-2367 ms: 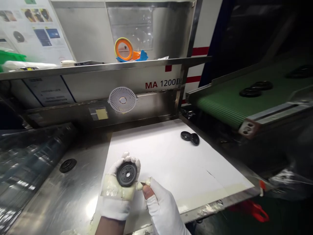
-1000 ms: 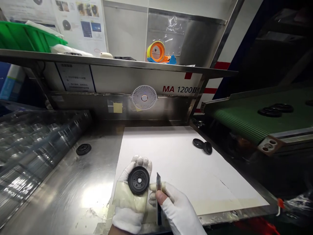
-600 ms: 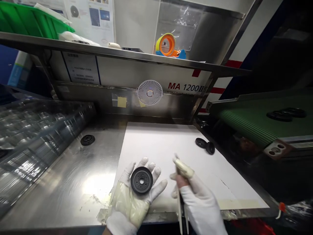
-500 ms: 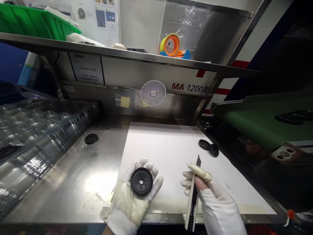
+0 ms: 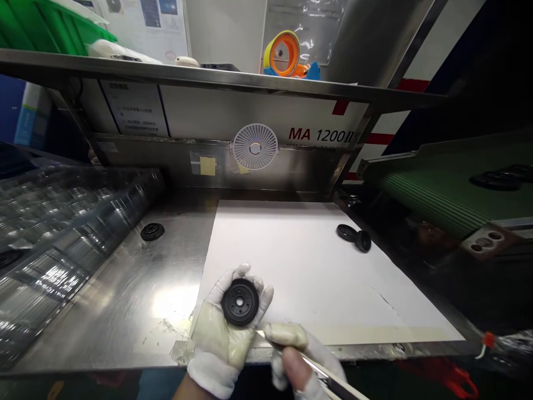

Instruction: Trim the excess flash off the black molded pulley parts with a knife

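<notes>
My left hand (image 5: 227,328), in a white glove with a yellowish covering over the palm, is palm up with a round black part (image 5: 240,301) resting in it, the curled fingers around its far edge. The part is ringed, with a centre hole and smaller holes about it. Just right of it, my gloved right hand (image 5: 297,353) grips a knife (image 5: 325,378), whose tip is close to the part's lower right edge; whether they touch is unclear. A bare thumb shows on the right hand.
White paper (image 5: 291,255) covers the metal table (image 5: 166,278). Two black parts (image 5: 353,237) lie at its right, another (image 5: 152,231) at left. Clear trays (image 5: 75,239) stand at far left, a green conveyor (image 5: 433,194) at right. A shelf (image 5: 233,78) crosses above a white fan (image 5: 255,146).
My right hand has moved left and down, bringing the knife from upright over the paper to a slant beside the black part. My left hand still holds the part. The view has shifted slightly.
</notes>
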Tool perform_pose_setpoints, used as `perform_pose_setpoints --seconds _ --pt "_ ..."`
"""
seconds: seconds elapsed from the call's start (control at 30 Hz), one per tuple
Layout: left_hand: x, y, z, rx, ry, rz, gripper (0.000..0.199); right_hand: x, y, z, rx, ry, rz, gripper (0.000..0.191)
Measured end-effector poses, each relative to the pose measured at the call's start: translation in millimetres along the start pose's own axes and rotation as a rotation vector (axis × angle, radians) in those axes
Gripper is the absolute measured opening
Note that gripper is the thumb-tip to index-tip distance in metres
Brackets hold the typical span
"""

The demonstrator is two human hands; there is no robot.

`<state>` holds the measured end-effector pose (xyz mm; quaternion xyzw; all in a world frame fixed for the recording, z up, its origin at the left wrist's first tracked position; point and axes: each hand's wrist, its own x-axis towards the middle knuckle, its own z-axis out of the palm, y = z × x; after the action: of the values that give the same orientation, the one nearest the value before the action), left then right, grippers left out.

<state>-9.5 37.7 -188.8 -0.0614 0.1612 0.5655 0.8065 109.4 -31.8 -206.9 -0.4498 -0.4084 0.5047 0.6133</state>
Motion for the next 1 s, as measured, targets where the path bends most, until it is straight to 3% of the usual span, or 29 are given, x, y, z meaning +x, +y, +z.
perform_pose_setpoints --seconds 0.13,0.3,0.43,0.5,0.6,0.67,0.8,0.9,1.0 --pt "-9.3 -5.2 -1.2 0.101 -0.025 0.05 0.031 4.8 9.9 18.9 0.185 -0.049 0.076 0.04" --pt "-20.2 -10.6 -10.7 0.292 -0.166 -0.064 0.036 5.2 -13.2 20.7 0.19 0.018 0.049 0.021" --pt "-18.8 -11.4 -11.9 0.247 -0.111 -0.009 0.028 -1.3 -24.8 19.9 0.216 -0.01 0.036 0.019" --pt "-16.2 -11.2 -9.9 0.213 -0.073 -0.043 0.029 -4.1 -22.9 20.6 0.203 0.024 0.004 0.018" --pt "-14.1 -12.8 -9.1 0.186 -0.03 0.035 0.028 -5.7 -15.0 22.9 0.149 0.091 -0.049 0.02" --pt "-16.1 -15.5 -10.3 0.225 -0.064 0.058 0.034 -4.9 -10.2 24.6 0.098 0.141 -0.088 0.022" --pt "-24.0 -18.6 -10.8 0.32 -0.161 -0.031 0.04 -2.0 -9.5 23.5 -0.005 0.233 -0.174 0.021" --pt "-23.7 -16.0 -6.4 0.292 -0.14 -0.025 0.033 -2.5 -13.3 20.3 -0.077 0.19 -0.195 0.016" --pt "-17.5 -12.2 -1.5 0.21 -0.052 0.088 0.022 -4.3 -12.6 18.9 -0.087 0.139 -0.16 0.015"
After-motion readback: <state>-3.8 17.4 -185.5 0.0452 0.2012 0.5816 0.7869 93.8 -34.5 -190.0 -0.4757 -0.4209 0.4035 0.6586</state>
